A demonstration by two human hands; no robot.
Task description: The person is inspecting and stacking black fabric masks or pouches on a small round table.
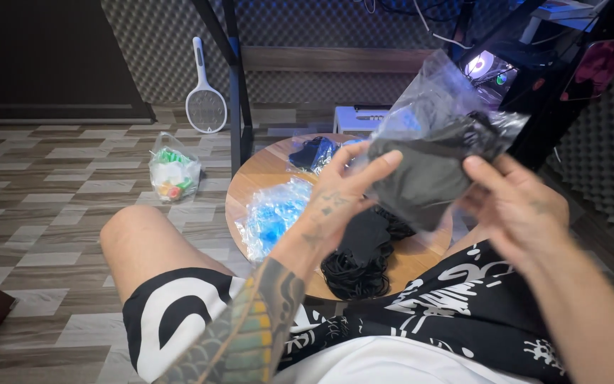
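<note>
Two hands, left grip (342, 203) and right grip (513, 206), clamp one clear bag (428, 135) of black masks

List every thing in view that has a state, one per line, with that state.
Left hand: raised, fingers on the black mask.
Right hand: raised, gripping the clear bag.
Clear bag: open, held up, mask partly inside.
Black mask: folded, partly out of the bag.
Mask pile: loose on the round table.
Blue bags: lying flat.
Floor bag: tied, upright.
Swatter: leaning on wall.
</note>
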